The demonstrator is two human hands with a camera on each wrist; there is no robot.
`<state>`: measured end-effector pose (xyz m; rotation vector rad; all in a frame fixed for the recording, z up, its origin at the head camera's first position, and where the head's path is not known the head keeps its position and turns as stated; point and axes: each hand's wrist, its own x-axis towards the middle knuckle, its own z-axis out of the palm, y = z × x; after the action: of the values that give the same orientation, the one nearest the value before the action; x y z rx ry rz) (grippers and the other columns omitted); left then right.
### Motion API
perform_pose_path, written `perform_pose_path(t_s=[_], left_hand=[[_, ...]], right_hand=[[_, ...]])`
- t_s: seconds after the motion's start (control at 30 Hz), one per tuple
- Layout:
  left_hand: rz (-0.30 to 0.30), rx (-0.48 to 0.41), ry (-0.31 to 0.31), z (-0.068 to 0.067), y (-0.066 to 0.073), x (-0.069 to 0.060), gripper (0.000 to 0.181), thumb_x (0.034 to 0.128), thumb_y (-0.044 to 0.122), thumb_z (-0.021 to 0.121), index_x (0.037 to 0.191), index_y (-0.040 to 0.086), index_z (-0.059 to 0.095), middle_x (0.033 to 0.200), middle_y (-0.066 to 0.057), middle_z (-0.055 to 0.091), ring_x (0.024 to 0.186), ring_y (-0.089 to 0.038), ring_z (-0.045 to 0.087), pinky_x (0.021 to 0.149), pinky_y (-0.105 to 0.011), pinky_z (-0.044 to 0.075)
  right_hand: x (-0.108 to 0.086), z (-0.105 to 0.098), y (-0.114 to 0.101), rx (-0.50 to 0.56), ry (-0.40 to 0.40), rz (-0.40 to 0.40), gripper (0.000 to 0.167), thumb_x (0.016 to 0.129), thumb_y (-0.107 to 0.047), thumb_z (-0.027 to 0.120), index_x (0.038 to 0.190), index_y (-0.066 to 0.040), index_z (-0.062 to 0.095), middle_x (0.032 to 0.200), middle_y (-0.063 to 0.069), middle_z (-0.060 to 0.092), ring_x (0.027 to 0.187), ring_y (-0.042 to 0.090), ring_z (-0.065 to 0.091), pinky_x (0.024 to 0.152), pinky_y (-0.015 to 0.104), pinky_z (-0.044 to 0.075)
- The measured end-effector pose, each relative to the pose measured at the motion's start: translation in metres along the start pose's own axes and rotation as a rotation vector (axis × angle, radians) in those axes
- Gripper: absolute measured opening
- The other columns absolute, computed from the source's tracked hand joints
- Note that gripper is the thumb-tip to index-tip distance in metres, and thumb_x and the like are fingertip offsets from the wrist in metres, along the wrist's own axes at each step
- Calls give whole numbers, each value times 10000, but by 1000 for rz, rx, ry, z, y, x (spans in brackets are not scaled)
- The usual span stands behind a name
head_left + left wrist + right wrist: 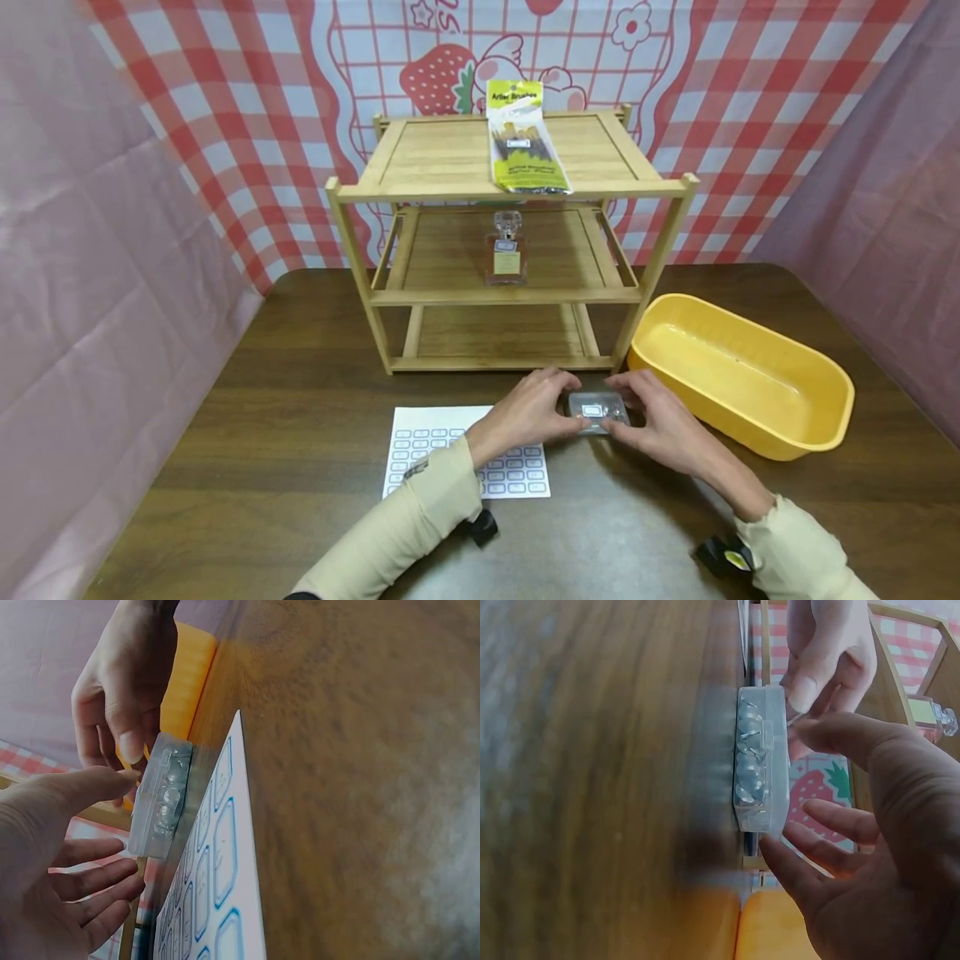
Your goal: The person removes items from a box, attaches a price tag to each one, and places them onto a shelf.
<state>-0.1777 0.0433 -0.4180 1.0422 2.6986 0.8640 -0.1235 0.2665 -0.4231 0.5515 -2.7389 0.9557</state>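
Note:
A small clear plastic box (613,403) with shiny round pieces inside lies flat on the table between both hands. On its lid is a small white label (592,411) with a dark frame. My left hand (534,410) is at the box's left side, its thumb over the lid and its fingers spread loosely in the left wrist view. From the right comes my right hand (663,423), thumb also at the lid, fingers loosely bent beside the box (759,761). The thumbs are close together at the label, which they partly hide in the wrist views.
A sheet of blue-framed labels (525,487) lies under the left forearm. Behind is a three-tier wooden shelf (450,365), with a perfume bottle (506,258) on the middle tier and a brush packet (525,142) on top. A yellow basin (750,375) stands at the right.

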Motion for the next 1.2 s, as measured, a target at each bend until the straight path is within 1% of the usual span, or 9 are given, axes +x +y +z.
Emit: perform_pose_path(t_s=[0.07, 0.17, 0.3, 0.37, 0.43, 0.8, 0.93, 1.1, 1.2], left_hand=[[4, 2, -15, 0, -1, 0, 622, 893, 397, 814, 1393, 81, 621, 1385, -82, 618, 1286, -236, 551, 1086, -360, 443], [30, -1, -29, 1, -3, 0, 645, 893, 375, 821, 1410, 53, 608, 1363, -102, 637, 1246, -216, 581, 1051, -308, 463], [88, -38, -44, 1, -7, 2, 603, 899, 315, 829, 1379, 11, 625, 1289, -117, 683, 1109, -163, 641, 920, -218, 504], [105, -55, -52, 2, -8, 2, 585, 901, 299, 830, 1366, 4, 633, 1259, -113, 698, 1043, -135, 649, 852, -183, 504], [111, -64, -55, 2, -8, 2, 581, 901, 297, 831, 1362, 2, 637, 1244, -108, 705, 1004, -111, 646, 816, -165, 499], [112, -56, -41, 2, -8, 1, 585, 913, 273, 822, 1382, -12, 619, 1264, -124, 700, 1042, -112, 653, 849, -167, 506], [110, -54, -45, 2, -8, 0, 587, 912, 264, 822, 1388, -10, 615, 1271, -126, 696, 1049, -117, 652, 852, -169, 506], [122, -44, -43, 1, -7, -2, 590, 917, 265, 818, 1393, -13, 610, 1300, -129, 684, 1080, -130, 654, 881, -177, 507], [127, -57, -42, 0, -8, -2, 592, 924, 261, 810, 1402, -17, 600, 1322, -142, 672, 1092, -149, 655, 889, -181, 508]], right_hand=[[-1, 0, 2, 3, -26, -9, 555, 813, -80, 863, 1285, 48, 599, 1184, 190, 592, 1019, 329, 643, 853, 518, 572], [-2, 0, 5, -8, -51, -32, 589, 804, -69, 867, 1312, 48, 593, 1229, 199, 594, 1045, 336, 641, 866, 531, 564], [-2, -1, 9, -42, -64, -84, 584, 812, -83, 871, 1312, 71, 612, 1236, 201, 624, 1043, 318, 646, 868, 527, 558], [-2, -2, 10, -53, -71, -102, 574, 823, -99, 871, 1307, 82, 620, 1226, 198, 636, 1034, 304, 648, 863, 518, 558], [-2, -3, 11, -56, -82, -108, 566, 832, -108, 870, 1301, 91, 622, 1217, 197, 641, 1024, 297, 650, 854, 511, 560], [-1, -3, 12, -80, -110, -108, 555, 836, -89, 865, 1303, 87, 625, 1190, 170, 636, 999, 259, 644, 841, 492, 572], [-1, -3, 13, -74, -102, -114, 533, 826, -78, 872, 1281, 72, 640, 1174, 148, 640, 994, 249, 649, 835, 474, 577], [-2, -1, 15, -57, -90, -123, 512, 814, -49, 873, 1260, 63, 650, 1168, 135, 644, 1007, 264, 666, 838, 473, 586], [-2, -1, 14, -52, -86, -119, 505, 816, -47, 873, 1259, 57, 653, 1176, 139, 644, 1014, 271, 668, 840, 479, 586]])
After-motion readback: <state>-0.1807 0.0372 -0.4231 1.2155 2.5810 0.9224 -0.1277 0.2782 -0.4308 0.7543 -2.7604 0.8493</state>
